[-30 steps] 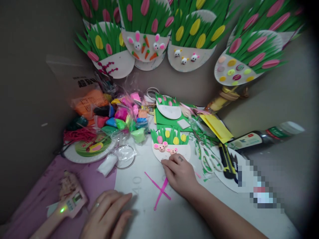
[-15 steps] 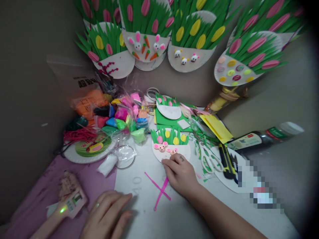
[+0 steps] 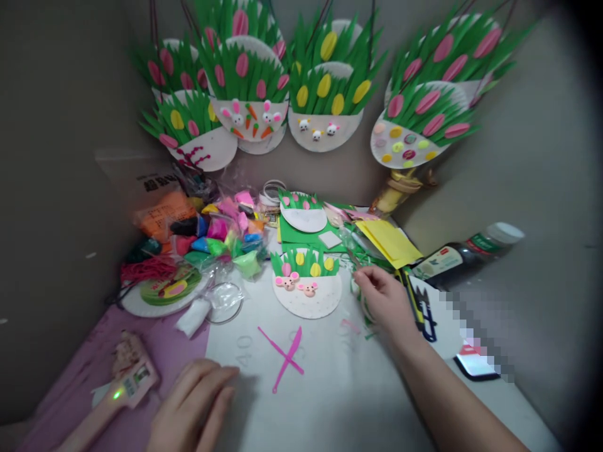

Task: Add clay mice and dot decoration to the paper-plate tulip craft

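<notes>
Green foam grass with yellow and pink tulips tops a white paper plate (image 3: pixel 307 295) that lies flat near the middle of the tabletop (image 3: pixel 339 395), two small pink mice stuck on its face. The right hand (image 3: pixel 384 301) is just beside the plate's right rim, knuckles up and fingers curled down over a litter of green paper scraps (image 3: pixel 377 262); what lies under the palm is hidden, so I cannot tell whether it grasps anything. The left hand (image 3: pixel 188 408) rests flat at the front edge of the tabletop, fingers loose and spread, holding nothing. Between the two hands, two thin pink plastic tools (image 3: pixel 285 351) lie crossed on the white surface. A pink glue gun (image 3: pixel 127 386) (a small green light glows on it) lies on the purple sheet at the front left corner, just left of the left hand. Bright clay packets (image 3: pixel 221 232) are heaped toward the back left corner. A yellow and black knife (image 3: pixel 409 292) and small blue snips (image 3: pixel 426 321) lie just right of the right hand, and a dark bottle (image 3: pixel 466 254) lies on its side near the right edge. Finished flower plates (image 3: pixel 249 119) hang on the wall behind.
</notes>
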`<state>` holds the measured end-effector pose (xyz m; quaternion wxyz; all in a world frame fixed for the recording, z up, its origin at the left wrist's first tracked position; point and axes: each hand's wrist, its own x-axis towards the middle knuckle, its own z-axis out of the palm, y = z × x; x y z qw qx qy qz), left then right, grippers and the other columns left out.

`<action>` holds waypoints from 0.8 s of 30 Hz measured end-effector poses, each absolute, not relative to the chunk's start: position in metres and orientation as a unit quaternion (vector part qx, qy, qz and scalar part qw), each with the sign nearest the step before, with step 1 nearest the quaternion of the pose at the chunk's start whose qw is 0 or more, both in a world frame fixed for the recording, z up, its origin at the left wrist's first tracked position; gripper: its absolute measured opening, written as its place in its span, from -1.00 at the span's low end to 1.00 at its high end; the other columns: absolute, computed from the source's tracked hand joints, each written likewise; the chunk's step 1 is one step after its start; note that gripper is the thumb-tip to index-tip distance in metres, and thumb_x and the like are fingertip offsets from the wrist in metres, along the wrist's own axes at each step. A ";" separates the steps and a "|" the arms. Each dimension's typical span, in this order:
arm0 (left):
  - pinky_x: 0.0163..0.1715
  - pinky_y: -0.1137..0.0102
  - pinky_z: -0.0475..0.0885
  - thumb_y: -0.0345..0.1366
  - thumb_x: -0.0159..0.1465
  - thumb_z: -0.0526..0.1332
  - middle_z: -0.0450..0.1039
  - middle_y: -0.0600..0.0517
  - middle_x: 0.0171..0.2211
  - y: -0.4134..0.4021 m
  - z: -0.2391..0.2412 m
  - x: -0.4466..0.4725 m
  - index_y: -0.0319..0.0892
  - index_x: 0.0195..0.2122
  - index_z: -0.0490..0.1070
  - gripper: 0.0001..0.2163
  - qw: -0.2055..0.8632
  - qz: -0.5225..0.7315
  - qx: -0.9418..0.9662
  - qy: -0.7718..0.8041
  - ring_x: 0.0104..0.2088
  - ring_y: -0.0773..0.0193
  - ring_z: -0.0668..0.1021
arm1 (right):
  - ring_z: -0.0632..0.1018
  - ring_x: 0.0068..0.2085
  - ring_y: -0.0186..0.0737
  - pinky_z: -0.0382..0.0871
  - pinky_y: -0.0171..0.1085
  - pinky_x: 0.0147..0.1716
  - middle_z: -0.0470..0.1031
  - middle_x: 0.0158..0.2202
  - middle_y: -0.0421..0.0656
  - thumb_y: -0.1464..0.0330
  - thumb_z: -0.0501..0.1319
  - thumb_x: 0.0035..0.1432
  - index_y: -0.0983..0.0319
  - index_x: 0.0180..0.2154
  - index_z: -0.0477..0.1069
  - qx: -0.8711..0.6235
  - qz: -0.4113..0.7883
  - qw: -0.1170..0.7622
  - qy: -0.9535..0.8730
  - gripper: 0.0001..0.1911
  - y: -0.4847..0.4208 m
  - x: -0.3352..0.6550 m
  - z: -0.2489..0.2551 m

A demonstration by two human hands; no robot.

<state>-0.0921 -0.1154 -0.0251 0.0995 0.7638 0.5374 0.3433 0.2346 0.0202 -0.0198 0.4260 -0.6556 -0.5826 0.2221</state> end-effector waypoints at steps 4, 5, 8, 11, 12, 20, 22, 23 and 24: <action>-0.26 0.45 0.46 -0.26 0.31 0.06 0.51 0.01 -0.24 -0.079 -0.006 -0.066 -0.08 -0.16 0.44 -0.81 0.162 0.258 0.765 0.568 -0.24 0.27 0.56 | 0.45 -0.40 -0.18 0.25 -0.27 -0.40 0.47 -0.49 -0.17 0.18 0.08 0.14 0.21 -0.47 0.42 -0.663 0.247 0.346 -0.617 -0.71 0.029 0.252 -0.028; -0.26 0.42 0.45 -0.26 0.32 0.04 0.52 0.00 -0.24 -0.067 -0.002 -0.058 -0.10 -0.19 0.45 -0.79 0.179 0.229 0.759 0.582 -0.25 0.25 0.56 | 0.46 -0.38 -0.17 0.26 -0.26 -0.39 0.49 -0.47 -0.17 0.18 0.07 0.14 0.21 -0.44 0.43 -0.659 0.251 0.342 -0.621 -0.71 0.030 0.253 -0.031; -0.24 0.34 0.40 -0.32 0.29 0.03 0.52 -0.05 -0.27 -0.030 0.005 -0.038 -0.15 -0.22 0.47 -0.78 0.193 0.161 0.738 0.626 -0.24 0.17 0.55 | 0.50 -0.35 -0.16 0.29 -0.25 -0.35 0.54 -0.41 -0.15 0.21 0.06 0.13 0.21 -0.38 0.45 -0.648 0.261 0.348 -0.626 -0.73 0.027 0.249 -0.036; -0.26 0.33 0.35 -0.36 0.25 0.03 0.48 -0.09 -0.28 -0.002 0.003 -0.024 -0.20 -0.33 0.51 -0.76 0.176 0.147 0.736 0.637 -0.28 0.15 0.52 | 0.50 -0.38 -0.17 0.31 -0.25 -0.36 0.53 -0.42 -0.16 0.22 0.07 0.11 0.21 -0.37 0.45 -0.637 0.256 0.358 -0.633 -0.74 0.020 0.249 -0.037; -0.27 0.33 0.35 -0.37 0.24 0.04 0.47 -0.10 -0.27 0.005 0.001 -0.022 -0.20 -0.34 0.52 -0.76 0.171 0.149 0.736 0.638 -0.29 0.16 0.52 | 0.49 -0.39 -0.17 0.31 -0.25 -0.37 0.53 -0.42 -0.16 0.22 0.07 0.11 0.21 -0.37 0.45 -0.633 0.253 0.364 -0.635 -0.75 0.019 0.249 -0.036; -0.32 0.40 0.34 -0.34 0.21 0.09 0.48 -0.06 -0.36 0.019 -0.024 -0.012 -0.22 -0.35 0.53 -0.79 0.178 0.158 0.731 0.640 -0.36 0.24 0.50 | 0.46 -0.44 -0.21 0.29 -0.28 -0.44 0.51 -0.45 -0.17 0.24 0.09 0.13 0.20 -0.39 0.46 -0.613 0.247 0.396 -0.637 -0.76 0.016 0.253 -0.036; -0.32 0.39 0.34 -0.35 0.20 0.09 0.47 -0.06 -0.37 0.019 -0.028 -0.011 -0.22 -0.38 0.52 -0.80 0.177 0.160 0.727 0.644 -0.37 0.24 0.50 | 0.45 -0.46 -0.22 0.28 -0.28 -0.45 0.51 -0.46 -0.18 0.24 0.09 0.13 0.20 -0.39 0.46 -0.616 0.241 0.389 -0.642 -0.77 0.017 0.253 -0.037; -0.33 0.38 0.33 -0.36 0.20 0.08 0.47 -0.06 -0.38 0.019 -0.030 -0.011 -0.22 -0.39 0.51 -0.80 0.176 0.160 0.726 0.646 -0.37 0.24 0.49 | 0.44 -0.47 -0.22 0.27 -0.28 -0.46 0.50 -0.47 -0.18 0.25 0.09 0.13 0.20 -0.39 0.47 -0.619 0.240 0.384 -0.642 -0.77 0.017 0.253 -0.037; -0.34 0.38 0.33 -0.36 0.20 0.08 0.47 -0.05 -0.39 0.019 -0.031 -0.011 -0.22 -0.41 0.50 -0.80 0.175 0.160 0.724 0.647 -0.38 0.23 0.49 | 0.44 -0.47 -0.22 0.27 -0.29 -0.45 0.51 -0.47 -0.19 0.25 0.10 0.13 0.20 -0.39 0.47 -0.623 0.240 0.380 -0.641 -0.77 0.017 0.253 -0.038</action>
